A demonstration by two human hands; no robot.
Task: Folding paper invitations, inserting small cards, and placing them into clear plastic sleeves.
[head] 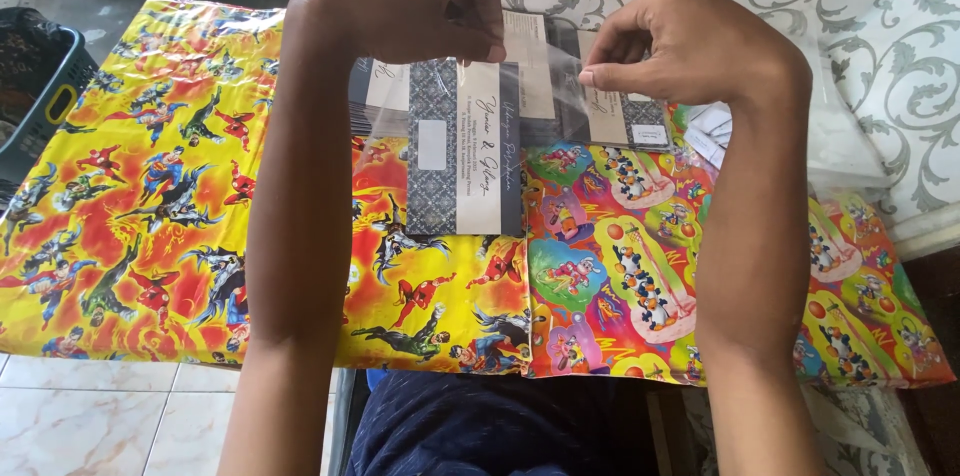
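Note:
A dark blue patterned card (455,151) with a cream band hangs upright over the table, partly inside a clear plastic sleeve (385,126). My left hand (415,1) pinches the card's top edge together with the sleeve. My right hand (690,36) pinches the sleeve's clear flap at its upper right. More cards of the same kind (620,116) lie behind on the table, partly hidden by both hands.
The table is covered in bright cartoon wrapping paper (130,206). A dark plastic basket (45,96) stands at the far left. A white bag with grey scroll pattern (870,46) lies at the back right. Floor tiles (110,416) show at lower left.

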